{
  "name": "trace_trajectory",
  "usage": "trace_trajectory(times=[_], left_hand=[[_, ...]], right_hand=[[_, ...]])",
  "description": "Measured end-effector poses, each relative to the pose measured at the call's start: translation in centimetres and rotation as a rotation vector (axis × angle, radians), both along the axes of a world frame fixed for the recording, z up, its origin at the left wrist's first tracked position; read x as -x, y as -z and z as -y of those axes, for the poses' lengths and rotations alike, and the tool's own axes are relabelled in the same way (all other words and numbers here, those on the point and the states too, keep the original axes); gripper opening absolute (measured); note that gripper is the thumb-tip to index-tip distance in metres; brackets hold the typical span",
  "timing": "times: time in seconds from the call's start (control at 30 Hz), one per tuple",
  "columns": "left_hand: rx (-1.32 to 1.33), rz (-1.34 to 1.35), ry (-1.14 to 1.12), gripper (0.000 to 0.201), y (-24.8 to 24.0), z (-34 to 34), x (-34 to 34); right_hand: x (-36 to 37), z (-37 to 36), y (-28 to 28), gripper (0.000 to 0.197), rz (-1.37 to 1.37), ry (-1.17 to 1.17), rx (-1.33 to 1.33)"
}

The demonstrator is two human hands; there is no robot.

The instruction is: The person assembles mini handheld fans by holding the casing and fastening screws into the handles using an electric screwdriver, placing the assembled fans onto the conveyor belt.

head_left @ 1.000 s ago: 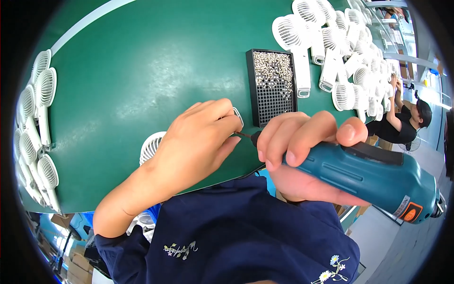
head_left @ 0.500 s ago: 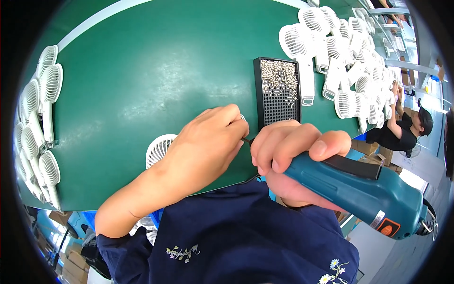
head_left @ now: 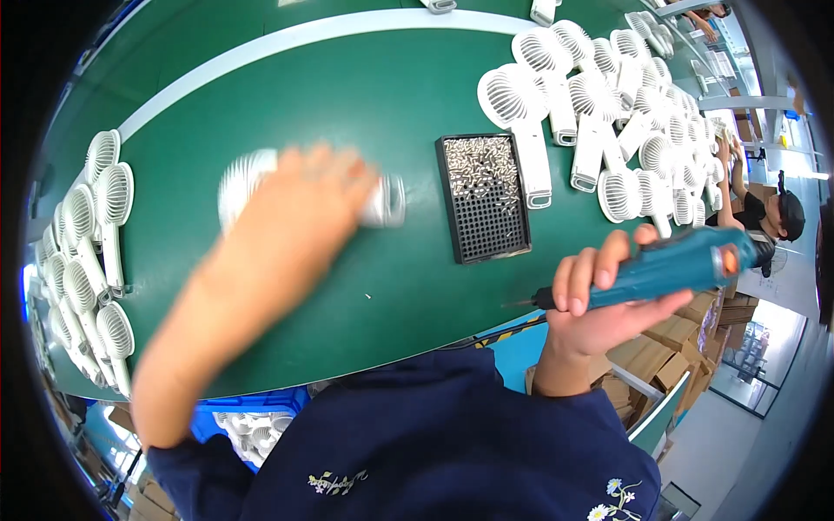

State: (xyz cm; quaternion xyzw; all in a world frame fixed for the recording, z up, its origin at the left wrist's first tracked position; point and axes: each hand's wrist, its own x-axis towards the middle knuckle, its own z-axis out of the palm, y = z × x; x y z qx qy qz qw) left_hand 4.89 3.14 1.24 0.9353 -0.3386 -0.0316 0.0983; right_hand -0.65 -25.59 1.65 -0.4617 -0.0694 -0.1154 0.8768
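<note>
My left hand (head_left: 313, 191) is smeared by motion and closed over the handle of a white handheld fan (head_left: 243, 178). The fan's round grille shows to the left of the hand and the end of its handle to the right. My right hand (head_left: 599, 291) grips a teal electric screwdriver (head_left: 669, 269) by its body, the thin bit pointing left over the table's near edge. Between the hands, farther back, lies a black screw tray (head_left: 484, 221) with small screws heaped in its far half and bare holes in its near half.
Many white fans (head_left: 595, 95) crowd the right side of the green table (head_left: 347, 95). Another cluster of fans (head_left: 80, 252) lies along the left edge. A blue crate (head_left: 291, 398) of white parts sits below the near edge. Someone in black (head_left: 764, 213) works at the far right.
My left hand has swung left and away from me with the fan. My right hand has drawn the screwdriver apart from it, and the tool now lies more level.
</note>
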Motion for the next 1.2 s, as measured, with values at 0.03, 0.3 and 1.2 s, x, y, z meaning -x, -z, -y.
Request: trace_trajectory(times=[0.03, 0.3, 1.2], left_hand=[[-0.033, 0.079, 0.025, 0.047, -0.3, -0.5, -3.5], [0.479, 0.084, 0.136, 0.068, 0.8, 0.7, -13.4], [0.523, 0.031, -0.183, 0.048, 2.7, -0.4, 7.6]], right_hand=[[0.5, 0.4, -0.2, 0.077, -0.084, 0.045, -0.040], [3.2, 0.9, 1.3, 0.080, -0.285, 0.159, 0.005], [-0.3, -5.7, 1.2, 0.083, -0.041, -0.139, -0.159]])
